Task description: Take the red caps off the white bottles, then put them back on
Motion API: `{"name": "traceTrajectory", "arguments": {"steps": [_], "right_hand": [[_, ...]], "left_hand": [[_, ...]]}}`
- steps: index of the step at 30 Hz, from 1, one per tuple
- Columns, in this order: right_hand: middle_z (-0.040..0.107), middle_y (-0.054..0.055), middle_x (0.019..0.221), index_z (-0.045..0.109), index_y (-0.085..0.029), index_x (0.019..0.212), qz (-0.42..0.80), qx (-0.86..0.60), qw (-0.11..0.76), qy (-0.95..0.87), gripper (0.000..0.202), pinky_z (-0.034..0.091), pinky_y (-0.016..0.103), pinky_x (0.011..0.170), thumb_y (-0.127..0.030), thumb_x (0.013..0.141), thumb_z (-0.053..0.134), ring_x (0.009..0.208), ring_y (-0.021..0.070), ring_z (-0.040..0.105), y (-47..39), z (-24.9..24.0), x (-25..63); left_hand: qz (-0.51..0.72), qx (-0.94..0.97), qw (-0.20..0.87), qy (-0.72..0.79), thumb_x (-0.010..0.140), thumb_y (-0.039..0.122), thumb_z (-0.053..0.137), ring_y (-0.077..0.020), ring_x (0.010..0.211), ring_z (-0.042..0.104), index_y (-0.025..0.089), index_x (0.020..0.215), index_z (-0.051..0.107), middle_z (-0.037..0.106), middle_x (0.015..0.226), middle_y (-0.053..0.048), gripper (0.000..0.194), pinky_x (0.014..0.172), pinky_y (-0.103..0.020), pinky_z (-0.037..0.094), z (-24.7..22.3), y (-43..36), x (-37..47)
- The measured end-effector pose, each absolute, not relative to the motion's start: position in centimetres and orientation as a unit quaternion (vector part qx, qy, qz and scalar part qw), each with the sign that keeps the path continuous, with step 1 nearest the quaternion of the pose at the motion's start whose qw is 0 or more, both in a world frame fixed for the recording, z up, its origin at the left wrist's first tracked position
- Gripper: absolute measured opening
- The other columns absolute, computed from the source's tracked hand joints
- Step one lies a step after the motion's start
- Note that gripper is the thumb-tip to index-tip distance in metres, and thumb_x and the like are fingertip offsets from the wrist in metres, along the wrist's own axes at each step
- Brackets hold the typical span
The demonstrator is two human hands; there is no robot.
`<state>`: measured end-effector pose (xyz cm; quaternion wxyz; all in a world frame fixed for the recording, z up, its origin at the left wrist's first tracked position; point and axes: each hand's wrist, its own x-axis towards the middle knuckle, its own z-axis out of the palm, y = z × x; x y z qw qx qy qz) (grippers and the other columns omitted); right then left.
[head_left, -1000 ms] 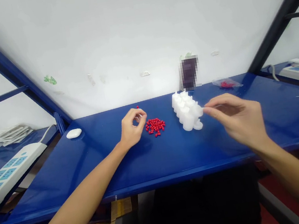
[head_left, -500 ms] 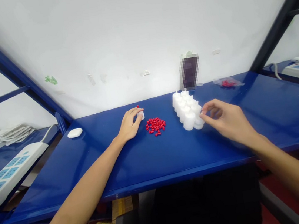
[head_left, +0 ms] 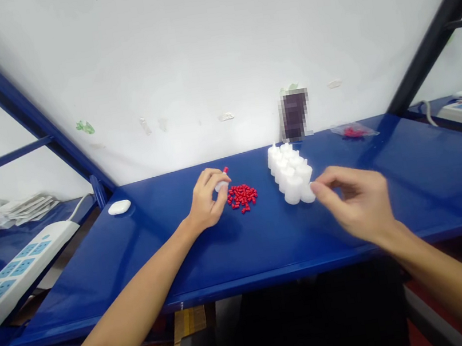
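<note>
My left hand [head_left: 209,199] grips a small white bottle [head_left: 223,184] with a red cap [head_left: 225,170], tilted to the right. Just right of that hand lies a pile of small red caps [head_left: 242,195] on the blue table [head_left: 251,251]. A cluster of white bottles with pointed tips [head_left: 289,173] stands upright right of the pile. My right hand [head_left: 354,198] is beside the cluster's near right corner, thumb and forefinger pinched at the nearest bottle's edge; motion blurs it, and what its fingers hold, if anything, is too small to make out.
A white oval object [head_left: 119,207] lies at the table's left. A clear bag of red pieces [head_left: 354,131] is at the back right. A white power strip [head_left: 23,267] lies beyond the left edge. Blue frame posts rise at both sides, and a white wall stands behind.
My left hand has lifted the capped bottle off the table and tilted it. My right hand has moved slightly nearer to me, and its fingers have drawn together.
</note>
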<state>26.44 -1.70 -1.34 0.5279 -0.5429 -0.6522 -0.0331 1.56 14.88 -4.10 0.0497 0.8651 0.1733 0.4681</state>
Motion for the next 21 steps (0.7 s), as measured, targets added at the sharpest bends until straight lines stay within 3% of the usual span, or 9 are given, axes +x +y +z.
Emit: {"name": "traceTrajectory", "arguments": {"steps": [3,6,9,14,21], "right_hand": [[0.066,0.003,0.08,0.059,-0.022,0.082,0.042,-0.524,0.453,-0.72,0.012,0.046,0.031,0.063,-0.028,0.092,0.056,0.063,0.0157,0.058,-1.3,-1.0,24.4],[0.065,0.001,0.079,0.054,-0.02,0.106,0.126,-0.534,0.334,-0.766,0.014,0.042,0.029,0.059,-0.029,0.098,0.046,0.06,0.0146,0.057,-0.6,-1.1,23.0],[0.063,0.001,0.077,0.05,-0.02,0.1,0.133,-0.525,0.24,-0.806,0.015,0.037,0.029,0.059,-0.024,0.101,0.035,0.062,0.0167,0.058,-0.1,-1.5,22.5],[0.064,0.004,0.083,0.046,-0.019,0.092,0.111,-0.521,0.201,-0.822,0.016,0.034,0.029,0.06,-0.021,0.102,0.033,0.065,0.0173,0.058,0.2,-2.4,22.8],[0.065,0.006,0.086,0.048,-0.018,0.093,0.083,-0.534,0.157,-0.826,0.017,0.03,0.029,0.057,-0.024,0.102,0.035,0.065,0.0183,0.059,0.3,-3.1,22.7]], "left_hand": [[0.403,0.912,0.035,0.065,0.095,0.022,0.04,-0.0195,0.085,0.055,0.019,0.096,0.055,0.058,0.095,-0.009,0.016,0.079,-0.034,0.049,-3.7,12.7,2.1],[0.328,0.945,-0.008,-0.017,0.091,0.02,0.04,-0.0172,0.074,0.051,0.019,0.094,0.05,0.055,0.091,-0.007,0.011,0.066,-0.029,0.046,-3.5,10.9,2.8],[0.287,0.957,-0.035,-0.03,0.09,0.016,0.037,-0.0164,0.068,0.049,0.019,0.093,0.049,0.052,0.085,-0.005,0.012,0.062,-0.028,0.045,-3.6,10.0,3.3],[0.238,0.97,-0.036,-0.019,0.093,0.019,0.037,-0.018,0.07,0.052,0.018,0.099,0.049,0.052,0.083,-0.005,0.013,0.064,-0.029,0.047,-3.8,9.7,3.6],[0.222,0.968,0.114,-0.006,0.1,0.025,0.036,-0.0175,0.074,0.051,0.019,0.097,0.045,0.054,0.085,-0.006,0.012,0.069,-0.029,0.046,-3.7,9.6,3.6]]}}
